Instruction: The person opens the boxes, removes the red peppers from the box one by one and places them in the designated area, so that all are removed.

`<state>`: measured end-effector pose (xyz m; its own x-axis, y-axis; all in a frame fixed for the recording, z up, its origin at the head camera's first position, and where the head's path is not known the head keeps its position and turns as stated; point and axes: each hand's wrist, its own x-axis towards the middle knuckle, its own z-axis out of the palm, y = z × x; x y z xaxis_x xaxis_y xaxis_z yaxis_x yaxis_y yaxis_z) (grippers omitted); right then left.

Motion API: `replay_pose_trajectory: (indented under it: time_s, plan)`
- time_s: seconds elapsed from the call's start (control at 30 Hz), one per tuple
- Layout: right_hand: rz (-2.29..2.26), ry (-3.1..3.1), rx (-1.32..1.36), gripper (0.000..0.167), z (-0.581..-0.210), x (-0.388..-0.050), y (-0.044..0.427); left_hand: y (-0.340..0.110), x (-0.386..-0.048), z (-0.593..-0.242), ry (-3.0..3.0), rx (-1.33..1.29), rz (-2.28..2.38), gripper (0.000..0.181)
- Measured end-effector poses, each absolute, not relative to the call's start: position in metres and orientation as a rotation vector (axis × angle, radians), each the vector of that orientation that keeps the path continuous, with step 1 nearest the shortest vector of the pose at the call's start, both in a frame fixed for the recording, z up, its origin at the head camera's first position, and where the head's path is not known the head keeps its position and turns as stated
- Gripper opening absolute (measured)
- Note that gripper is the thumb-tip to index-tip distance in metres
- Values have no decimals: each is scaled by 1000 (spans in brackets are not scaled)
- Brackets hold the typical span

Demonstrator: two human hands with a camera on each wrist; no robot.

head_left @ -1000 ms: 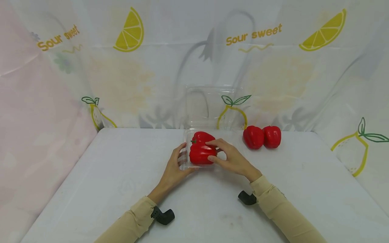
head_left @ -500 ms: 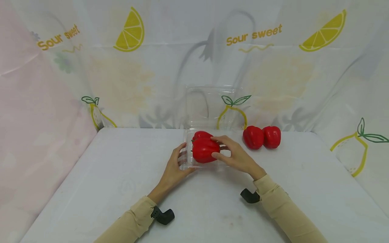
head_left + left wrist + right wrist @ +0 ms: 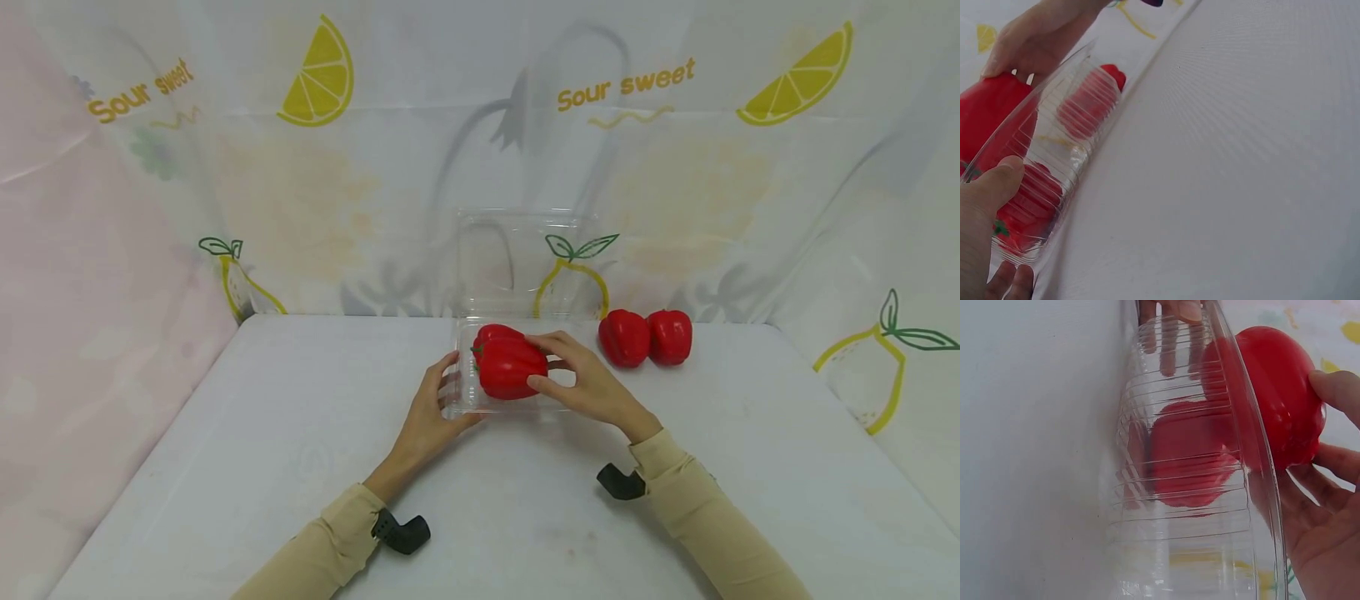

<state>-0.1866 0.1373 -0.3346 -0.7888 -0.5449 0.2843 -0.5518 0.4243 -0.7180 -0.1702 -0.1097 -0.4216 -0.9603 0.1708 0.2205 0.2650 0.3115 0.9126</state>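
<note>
My right hand [image 3: 592, 390] holds a red bell pepper [image 3: 512, 369] by its right end, thumb in front and fingers behind. This pepper is raised over an open clear plastic clamshell container [image 3: 468, 409], its green stem pointing left. A second red bell pepper [image 3: 493, 332] lies inside, partly hidden behind the held one; through the ribbed wall in the left wrist view, this inner pepper [image 3: 1030, 206] shows well. At the container's front left corner, my left hand [image 3: 427, 429] grips it, thumb along the front rim and fingers at the left side.
Two more red bell peppers [image 3: 624, 338] [image 3: 671, 337] sit side by side at the table's back right. The container's clear lid [image 3: 487, 258] stands upright against the lemon-print curtain [image 3: 405, 167]. White cloth covers the table [image 3: 262, 450].
My right hand has shifted right and slightly away with the held pepper, which now hides more of the inner one. My left hand and the container have kept their place.
</note>
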Motion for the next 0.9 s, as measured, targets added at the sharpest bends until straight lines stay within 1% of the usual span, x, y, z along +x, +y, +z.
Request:
replay_pose_trajectory:
  time_s: [0.2,0.63,0.9]
  plan:
    - [1361,-2608,1003,57,-360,-206,151,-111,-175,-432,-2458,-426,-1722,90]
    - [1383,-2604,905,59,-358,-206,163,-110,-176,-433,-2457,-414,-1705,90]
    - [1422,-2636,783,60,-356,-205,170,-110,-176,-433,-2453,-411,-1702,91]
